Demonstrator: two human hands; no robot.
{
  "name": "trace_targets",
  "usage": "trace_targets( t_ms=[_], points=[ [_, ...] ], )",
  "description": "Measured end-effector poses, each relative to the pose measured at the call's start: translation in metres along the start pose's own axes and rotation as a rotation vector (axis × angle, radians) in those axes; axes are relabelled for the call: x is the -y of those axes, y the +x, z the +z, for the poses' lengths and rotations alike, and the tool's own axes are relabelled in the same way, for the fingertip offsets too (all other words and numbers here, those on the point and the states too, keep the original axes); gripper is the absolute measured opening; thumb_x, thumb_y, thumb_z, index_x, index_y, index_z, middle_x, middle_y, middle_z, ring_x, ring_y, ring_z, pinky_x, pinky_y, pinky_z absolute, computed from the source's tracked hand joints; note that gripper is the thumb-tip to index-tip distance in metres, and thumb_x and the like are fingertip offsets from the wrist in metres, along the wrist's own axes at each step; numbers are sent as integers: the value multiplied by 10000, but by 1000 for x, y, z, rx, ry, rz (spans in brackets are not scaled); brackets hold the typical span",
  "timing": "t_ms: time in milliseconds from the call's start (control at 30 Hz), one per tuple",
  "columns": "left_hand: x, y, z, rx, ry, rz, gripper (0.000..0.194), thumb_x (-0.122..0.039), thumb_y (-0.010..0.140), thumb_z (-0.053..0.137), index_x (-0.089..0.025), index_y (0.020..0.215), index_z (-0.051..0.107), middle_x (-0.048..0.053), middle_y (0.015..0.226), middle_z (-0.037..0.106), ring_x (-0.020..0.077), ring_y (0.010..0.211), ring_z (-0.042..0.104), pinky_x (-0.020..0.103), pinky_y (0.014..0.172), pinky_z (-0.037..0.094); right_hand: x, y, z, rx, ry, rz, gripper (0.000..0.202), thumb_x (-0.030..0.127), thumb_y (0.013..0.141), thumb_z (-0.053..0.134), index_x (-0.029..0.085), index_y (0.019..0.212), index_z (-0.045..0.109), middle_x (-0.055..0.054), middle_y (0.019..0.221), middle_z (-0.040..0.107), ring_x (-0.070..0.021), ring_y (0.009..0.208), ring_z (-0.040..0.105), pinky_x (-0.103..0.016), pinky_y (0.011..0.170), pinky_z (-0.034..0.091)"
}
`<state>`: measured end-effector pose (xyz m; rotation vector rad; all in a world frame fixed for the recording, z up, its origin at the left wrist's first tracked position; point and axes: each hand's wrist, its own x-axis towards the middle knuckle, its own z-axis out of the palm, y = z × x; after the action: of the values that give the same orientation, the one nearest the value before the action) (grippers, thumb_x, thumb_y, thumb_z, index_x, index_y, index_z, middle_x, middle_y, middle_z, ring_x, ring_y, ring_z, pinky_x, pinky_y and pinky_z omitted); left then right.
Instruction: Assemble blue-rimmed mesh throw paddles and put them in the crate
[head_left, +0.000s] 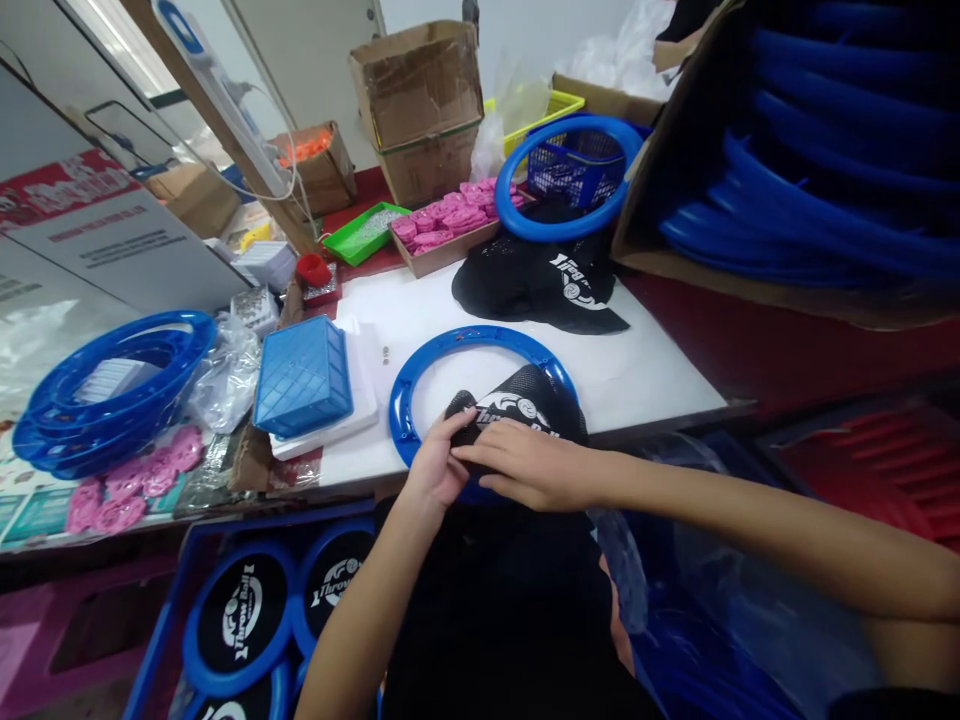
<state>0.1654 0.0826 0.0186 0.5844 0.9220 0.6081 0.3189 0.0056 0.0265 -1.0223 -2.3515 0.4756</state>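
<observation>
Left hand (437,468) pinches the near edge of the black mesh fabric (525,405), fingers curled shut on it at the lower rim of the blue ring (420,365). Beside it, the right hand (529,465) lies flat with its fingers extended over the same fabric, pressing rather than gripping. This mesh sits bunched inside the ring on the white tabletop (645,375), covering only the near right part of the opening, so the fitting looks barely begun. Finished discs (240,615) with stretched printed mesh fill the blue crate below. Farther right, more loose mesh pieces (536,285) and an open box of bare rings (825,140) wait.
</observation>
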Motion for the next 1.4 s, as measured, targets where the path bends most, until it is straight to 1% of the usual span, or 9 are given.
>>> trace_targets(
  t_ms=[200, 300, 433, 567, 667, 867, 1100, 1267, 1400],
  points=[
    [-29, 33, -21, -75, 480, 516, 319, -236, 799, 737, -155, 1102, 679, 66, 1090, 760, 230, 1068, 714, 381, 1025, 563, -59, 2, -29, -241, -49, 318, 325, 245, 1040, 472, 204, 1314, 642, -147, 1285, 664, -305, 1242, 588, -507, 1083, 485],
    [-45, 40, -35, -48, 951, 705, 580, -108, 848, 618, -155, 1423, 556, 123, 1383, 670, 265, 1336, 610, 438, 1196, 454, -91, 5, -34, -61, -191, 466, 333, 172, 976, 494, 154, 1247, 686, -180, 1244, 658, -351, 1210, 581, -544, 1057, 493],
    [-40, 30, -45, -66, 1411, 798, 924, 42, 828, 481, -169, 1675, 177, 220, 1711, 275, 354, 1594, 296, 552, 1250, 380, -106, 4, -24, 101, -247, 435, 338, 183, 950, 556, 132, 1253, 697, -198, 1274, 628, -353, 1200, 576, -547, 1049, 507],
    [-29, 14, -43, -25, 1900, 971, 940, 119, 753, 464, -219, 1624, 356, 171, 1772, 89, 412, 1634, 12, 688, 1268, 248, -109, 2, -13, 97, -407, 404, 470, 50, 899, 497, 140, 1329, 663, -207, 1357, 584, -351, 1251, 548, -536, 1029, 525],
    [-30, 4, -41, 194, 2116, 910, 732, 77, 826, 474, -169, 1515, 512, 192, 1699, 335, 374, 1614, 230, 692, 1279, 212, -113, 3, -14, 124, -490, 353, 620, -61, 805, 463, 140, 1367, 632, -197, 1391, 572, -345, 1292, 520, -507, 1048, 510],
    [-29, -9, -34, 72, 2159, 806, 322, -184, 1019, 507, -163, 1294, 672, 180, 1298, 700, 399, 1331, 579, 769, 1179, 265, -116, 22, -23, 146, -449, 403, 617, -43, 853, 405, 109, 1423, 586, -192, 1173, 668, -322, 1057, 610, -457, 902, 525],
    [-57, 19, -16, -90, 2094, 608, 344, -285, 1064, 459, -98, 1242, 688, 191, 901, 755, 357, 926, 729, 479, 890, 498, -123, 45, -58, 247, 184, 380, 553, 71, 797, 556, 198, 1330, 628, -59, 1076, 702, -205, 955, 663, -333, 858, 534],
    [-90, 69, -5, 61, 1983, 561, 272, -362, 998, 621, -164, 1131, 752, 159, 1007, 775, 326, 948, 740, 396, 863, 530, -132, 60, -78, 528, 426, 677, 448, 471, 1019, 493, 215, 1381, 554, 9, 758, 688, -151, 567, 629, -261, 526, 462],
    [-102, 102, 3, 278, 1983, 655, 187, -329, 958, 668, -194, 1017, 784, 128, 1003, 779, 306, 1005, 730, 376, 903, 528, -138, 66, -68, 489, 225, 669, 254, 446, 993, 558, 222, 1039, 668, 14, 662, 640, -151, 531, 580, -273, 517, 417]
  ],
)
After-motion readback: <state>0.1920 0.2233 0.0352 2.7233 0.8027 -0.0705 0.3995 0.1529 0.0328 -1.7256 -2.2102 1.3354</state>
